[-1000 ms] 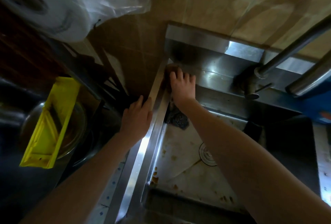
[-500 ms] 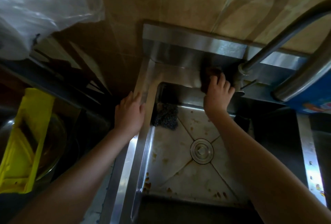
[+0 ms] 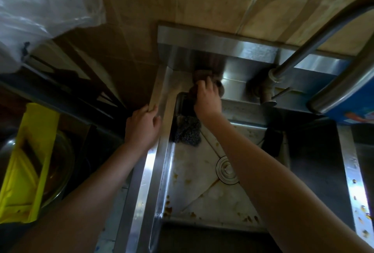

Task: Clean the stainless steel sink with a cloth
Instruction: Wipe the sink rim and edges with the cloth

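The stainless steel sink [image 3: 153,163] fills the lower middle, its stained basin floor sloping to a round drain [image 3: 227,169]. My right hand [image 3: 207,99] grips a dark brownish cloth [image 3: 202,74] and presses it on the back ledge of the sink, near the rear left corner. My left hand [image 3: 142,129] rests on the sink's left rim, fingers bent over the edge. A dark steel-wool scourer [image 3: 189,131] lies in the basin's rear left corner, just below my right wrist.
A curved steel faucet [image 3: 303,54] rises from the back ledge at right, beside a blue container [image 3: 352,111]. A yellow plastic tray [image 3: 30,163] lies over a glass bowl [image 3: 60,169] at left. A clear plastic bag [image 3: 40,10] hangs upper left. Tiled wall stands behind.
My right hand has slid the cloth leftward along the back ledge, away from the faucet base toward the rear left corner. My left hand stays on the left rim.
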### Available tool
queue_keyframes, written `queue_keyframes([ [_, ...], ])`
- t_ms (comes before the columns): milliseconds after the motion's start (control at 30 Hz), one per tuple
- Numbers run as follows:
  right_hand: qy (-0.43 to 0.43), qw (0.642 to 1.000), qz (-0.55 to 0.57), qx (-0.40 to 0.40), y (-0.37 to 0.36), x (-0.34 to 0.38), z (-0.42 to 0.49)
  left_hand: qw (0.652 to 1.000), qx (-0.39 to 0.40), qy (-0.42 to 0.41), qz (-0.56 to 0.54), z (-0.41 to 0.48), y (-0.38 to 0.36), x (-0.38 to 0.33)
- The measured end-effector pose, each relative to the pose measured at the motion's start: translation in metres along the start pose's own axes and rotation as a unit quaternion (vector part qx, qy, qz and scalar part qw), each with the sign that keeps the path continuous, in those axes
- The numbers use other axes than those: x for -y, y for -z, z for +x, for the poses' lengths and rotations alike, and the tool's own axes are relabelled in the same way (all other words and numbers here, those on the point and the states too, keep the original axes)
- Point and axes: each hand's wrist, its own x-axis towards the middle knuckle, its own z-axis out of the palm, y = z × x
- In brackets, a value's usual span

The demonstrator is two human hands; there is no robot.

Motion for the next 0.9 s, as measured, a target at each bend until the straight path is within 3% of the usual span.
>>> queue_keyframes([
  [100,0.053,0.998,-0.031,0.000,-0.002,0.007,0.000,1.000,0.005,-0.006,0.014,0.001,0.002,0.001],
  [167,0.038,0.998,-0.048,-0.020,-0.001,0.000,-0.001,1.000,0.009,-0.003,0.015,0.002,0.001,0.000],
  [400,-0.190,0.978,0.002,-0.082,0.009,-0.064,-0.017,1.000,-0.002,-0.006,-0.002,0.000,0.000,0.001],
  [500,-0.214,0.970,0.056,-0.097,0.006,-0.066,-0.015,1.000,0.002,-0.009,0.011,0.000,0.000,0.002],
  [633,-0.135,0.983,0.084,-0.090,0.003,-0.039,-0.003,0.998,0.028,-0.016,0.060,-0.006,0.000,0.007],
  [900,0.049,0.987,0.152,0.001,-0.006,0.041,0.017,0.999,0.017,0.000,0.048,-0.054,0.007,0.037],
])
